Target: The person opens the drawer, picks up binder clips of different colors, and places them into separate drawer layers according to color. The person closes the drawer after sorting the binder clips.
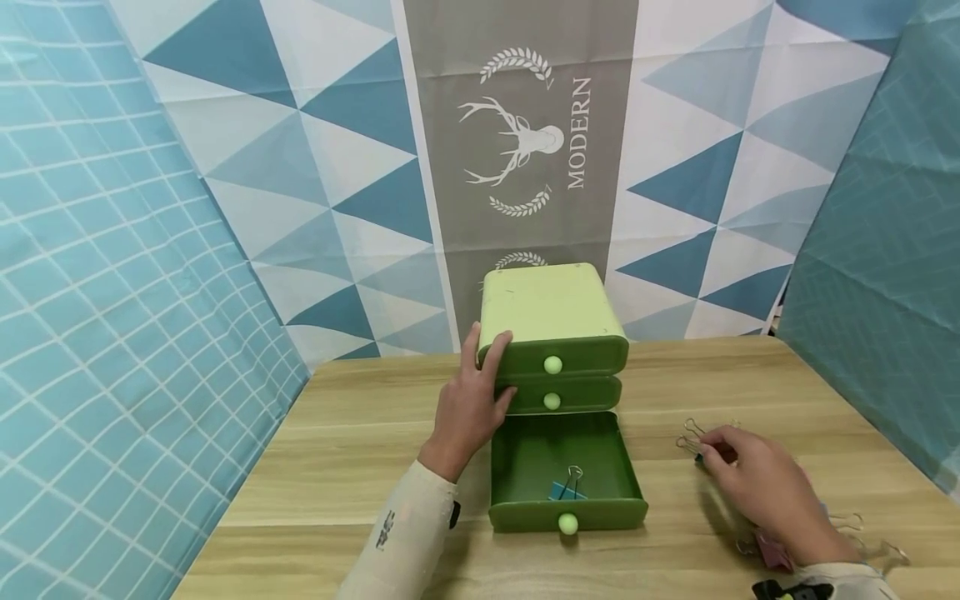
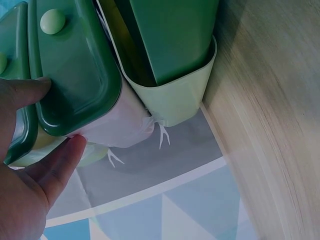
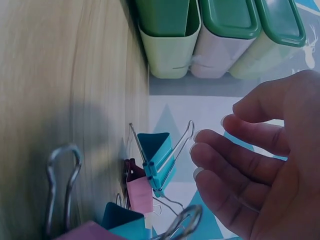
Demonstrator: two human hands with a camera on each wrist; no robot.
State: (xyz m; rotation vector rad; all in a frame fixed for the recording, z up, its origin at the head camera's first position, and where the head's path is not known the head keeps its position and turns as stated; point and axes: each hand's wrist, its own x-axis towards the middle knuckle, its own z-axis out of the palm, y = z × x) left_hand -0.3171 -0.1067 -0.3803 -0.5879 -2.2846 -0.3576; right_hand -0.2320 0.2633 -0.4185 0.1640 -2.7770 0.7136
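A drawer cabinet (image 1: 551, 304) in light and dark green stands on the table, its bottom drawer (image 1: 528, 454) pulled out. A blue binder clip (image 1: 566, 492) lies inside near the drawer's front. My left hand (image 1: 468, 408) rests against the cabinet's left front edge, with its thumb (image 2: 32, 91) on a drawer front and fingers (image 2: 62, 165) along the side. To the right, my right hand (image 1: 765, 483) is over loose binder clips, its fingers loosely bent with nothing between them. A teal binder clip (image 3: 162, 172) and a pink binder clip (image 3: 139, 192) sit close to its fingertips.
More binder clips (image 3: 122, 220) lie on the wooden table (image 1: 360, 442) under and beside my right wrist. A patterned cloth (image 1: 360, 167) hangs behind the cabinet, and a blue checked cloth (image 1: 135, 333) closes off the left side.
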